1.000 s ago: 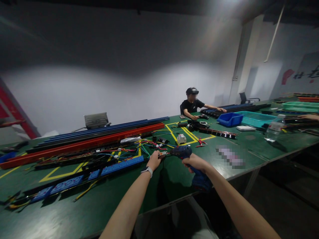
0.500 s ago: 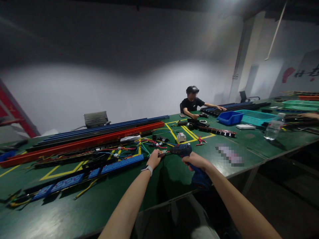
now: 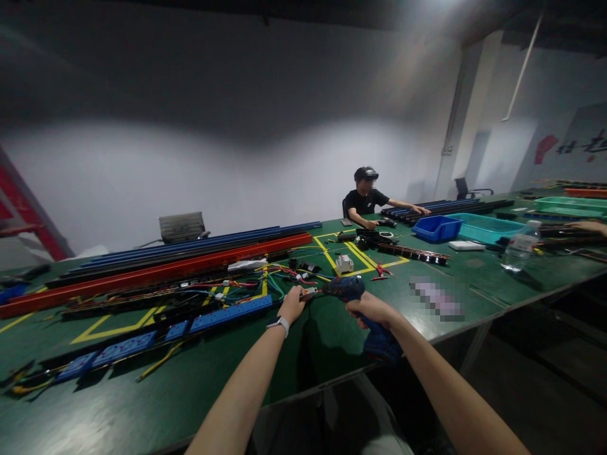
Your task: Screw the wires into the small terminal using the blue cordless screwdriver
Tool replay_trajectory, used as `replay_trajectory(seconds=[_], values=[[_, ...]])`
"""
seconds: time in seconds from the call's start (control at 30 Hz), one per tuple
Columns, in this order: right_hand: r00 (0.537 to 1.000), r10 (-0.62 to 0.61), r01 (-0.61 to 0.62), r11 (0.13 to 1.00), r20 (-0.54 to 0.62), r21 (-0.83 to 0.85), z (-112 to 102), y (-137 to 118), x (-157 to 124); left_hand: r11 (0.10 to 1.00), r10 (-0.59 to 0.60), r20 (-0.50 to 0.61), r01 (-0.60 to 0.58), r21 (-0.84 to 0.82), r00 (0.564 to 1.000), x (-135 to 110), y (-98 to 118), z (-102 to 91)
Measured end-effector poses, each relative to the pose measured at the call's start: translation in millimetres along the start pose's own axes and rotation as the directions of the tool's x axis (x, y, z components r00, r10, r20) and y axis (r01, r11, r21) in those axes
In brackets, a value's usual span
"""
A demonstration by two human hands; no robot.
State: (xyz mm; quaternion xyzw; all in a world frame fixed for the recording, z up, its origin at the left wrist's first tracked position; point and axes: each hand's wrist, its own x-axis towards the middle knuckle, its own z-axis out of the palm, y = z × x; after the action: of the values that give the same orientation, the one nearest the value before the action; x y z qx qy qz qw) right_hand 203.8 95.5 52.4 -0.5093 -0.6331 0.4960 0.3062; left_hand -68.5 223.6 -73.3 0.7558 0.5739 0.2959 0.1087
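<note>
My right hand [image 3: 372, 309] is wrapped round the grip of a blue cordless drill [image 3: 344, 287], its nose pointing left. In my left hand [image 3: 291, 304] is a small white and orange part [image 3: 309, 292], pinched at its left side; its exact kind is too small to make out. The drill's tip meets or nearly meets this part. Coloured wires [image 3: 284, 273] lie just beyond my left hand. To the left stretches a black strip with blue socket modules [image 3: 232, 314]. A white block that looks like a circuit breaker [image 3: 344, 264] stands behind the drill, near red-handled pliers [image 3: 380, 272].
Long orange [image 3: 156, 272] and blue rails [image 3: 203, 240] lie along the far left side. A co-worker [image 3: 366, 199] sits across the green table. Blue [image 3: 437, 228] and teal bins [image 3: 484, 228], a water bottle [image 3: 520, 246] and a blurred-out flat object [image 3: 437, 297] are on the right.
The view has shifted very slightly. Both hands keep their hold, with the drill and the small part in nearly the same place.
</note>
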Motion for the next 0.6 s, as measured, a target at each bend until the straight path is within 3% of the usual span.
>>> replay_trajectory(seconds=[0.6], values=[[1.0,0.008,-0.008,1.0,0.005,-0.012,-0.4,1.2,1.6,1.0,-0.018,-0.002,0.018,-0.009,1.0,0.4,-0.9,0.3]])
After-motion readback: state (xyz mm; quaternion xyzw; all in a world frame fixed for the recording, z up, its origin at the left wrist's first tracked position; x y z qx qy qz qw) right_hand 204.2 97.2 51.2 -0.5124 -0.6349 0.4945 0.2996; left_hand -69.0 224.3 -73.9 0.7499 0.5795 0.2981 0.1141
